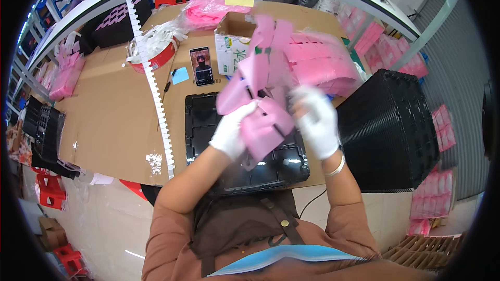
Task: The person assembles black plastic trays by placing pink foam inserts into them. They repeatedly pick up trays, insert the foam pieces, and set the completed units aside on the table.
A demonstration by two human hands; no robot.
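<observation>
Left gloved hand (230, 131) gripped pink flexible sheets (266, 125) above the black plastic tray (202, 119), apparently steadying them | right gloved hand (317, 122) blurred just beside them, grip could not be told | nested black trays (388, 130) stood rightward, probably for easy reach

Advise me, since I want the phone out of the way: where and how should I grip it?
Probably pinch the phone across both long edges, near its lower end, coming from the near side. It is a narrow slab with its screen showing, and the box stands close to its right edge. Whether it leans is unclear.
</observation>
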